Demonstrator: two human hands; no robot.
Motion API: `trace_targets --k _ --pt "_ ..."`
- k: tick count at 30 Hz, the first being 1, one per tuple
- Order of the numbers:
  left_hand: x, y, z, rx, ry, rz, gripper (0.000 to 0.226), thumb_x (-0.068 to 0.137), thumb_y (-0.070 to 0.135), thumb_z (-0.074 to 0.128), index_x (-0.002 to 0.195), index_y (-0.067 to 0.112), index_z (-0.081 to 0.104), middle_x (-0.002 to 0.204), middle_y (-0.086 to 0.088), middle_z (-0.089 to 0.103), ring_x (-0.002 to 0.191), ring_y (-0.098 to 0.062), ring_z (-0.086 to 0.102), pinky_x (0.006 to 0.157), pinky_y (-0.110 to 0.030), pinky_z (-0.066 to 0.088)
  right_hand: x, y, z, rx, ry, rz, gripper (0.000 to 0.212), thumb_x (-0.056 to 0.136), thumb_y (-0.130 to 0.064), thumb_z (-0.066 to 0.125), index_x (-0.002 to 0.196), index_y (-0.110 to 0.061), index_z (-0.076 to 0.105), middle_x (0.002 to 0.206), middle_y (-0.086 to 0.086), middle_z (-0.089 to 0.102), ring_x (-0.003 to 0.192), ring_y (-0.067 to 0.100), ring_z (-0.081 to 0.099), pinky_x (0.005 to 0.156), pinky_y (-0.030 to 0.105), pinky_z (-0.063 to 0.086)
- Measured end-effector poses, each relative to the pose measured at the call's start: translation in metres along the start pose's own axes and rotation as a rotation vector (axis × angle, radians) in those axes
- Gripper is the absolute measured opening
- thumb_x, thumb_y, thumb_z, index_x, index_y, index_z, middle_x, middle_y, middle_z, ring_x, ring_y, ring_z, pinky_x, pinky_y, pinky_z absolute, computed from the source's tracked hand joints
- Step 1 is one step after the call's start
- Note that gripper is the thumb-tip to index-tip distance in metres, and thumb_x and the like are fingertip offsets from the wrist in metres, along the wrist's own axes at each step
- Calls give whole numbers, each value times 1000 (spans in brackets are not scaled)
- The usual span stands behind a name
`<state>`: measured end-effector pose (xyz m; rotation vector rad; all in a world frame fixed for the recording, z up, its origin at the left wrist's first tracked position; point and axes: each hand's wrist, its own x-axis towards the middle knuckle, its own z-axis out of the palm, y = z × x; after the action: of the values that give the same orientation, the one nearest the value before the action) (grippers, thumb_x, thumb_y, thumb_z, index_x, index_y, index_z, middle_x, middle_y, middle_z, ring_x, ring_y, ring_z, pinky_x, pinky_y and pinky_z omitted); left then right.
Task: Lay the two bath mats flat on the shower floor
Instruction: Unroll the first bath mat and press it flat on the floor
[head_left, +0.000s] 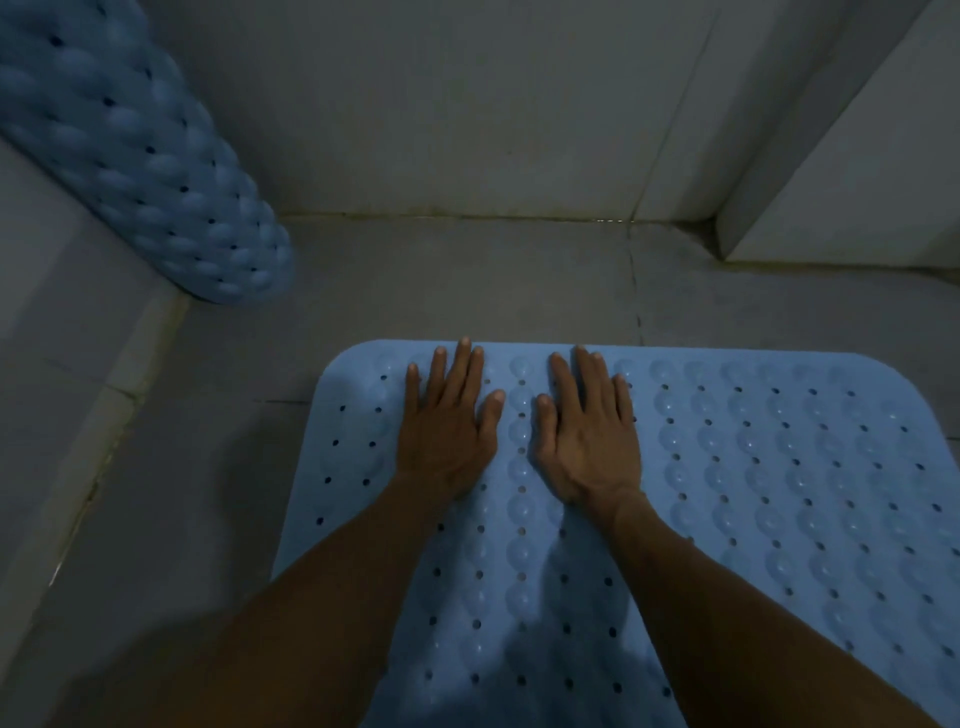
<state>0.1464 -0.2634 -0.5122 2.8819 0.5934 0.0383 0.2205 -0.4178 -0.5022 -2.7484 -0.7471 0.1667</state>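
Observation:
A light blue bath mat (769, 493) with bumps and small holes lies flat on the grey shower floor, filling the lower right. My left hand (449, 426) and my right hand (587, 431) rest side by side, palms down with fingers spread, near the mat's far edge. Neither hand grips anything. A second blue mat (130, 150), rolled or curved, leans against the left wall at the upper left with its lower end touching the floor.
Bare grey floor tiles (467, 280) lie between the flat mat and the back wall (441, 104). A raised tiled ledge (62, 364) runs along the left. A white wall corner (841, 182) juts in at the upper right.

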Motion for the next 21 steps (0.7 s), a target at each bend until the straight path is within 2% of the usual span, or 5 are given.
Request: trace_targets --k 6,13,16,21 --pt "-2 4 0 75 54 -82 67 101 46 20 155 7 9 162 -16 5 151 -28 5 121 -53 5 7 -2 -2 46 -34 65 66 100 -60 16 158 -29 9 167 -2 1 153 13 -9 124 40 -4" --pt "2 7 -5 56 -48 -142 70 100 51 15 156 11 -1 163 -14 -7 151 -27 -4 121 -52 0 9 -9 0 -40 -47 94 64 103 -52 20 159 -23 11 166 5 4 153 20 -5 125 45 1" --pt "3 8 -8 55 -80 -148 71 100 51 14 156 11 -3 162 -14 -10 151 -27 -7 121 -53 0 11 -9 0 -84 -86 95 66 102 -54 16 159 -22 6 166 7 -2 153 21 -9 124 47 -1" --pt "5 5 -9 10 -103 -127 72 100 50 18 155 10 -5 162 -14 -12 150 -26 -10 121 -52 -2 12 -8 -4 -12 -106 102 66 101 -52 24 159 -24 8 167 3 -3 153 17 -10 124 47 1"
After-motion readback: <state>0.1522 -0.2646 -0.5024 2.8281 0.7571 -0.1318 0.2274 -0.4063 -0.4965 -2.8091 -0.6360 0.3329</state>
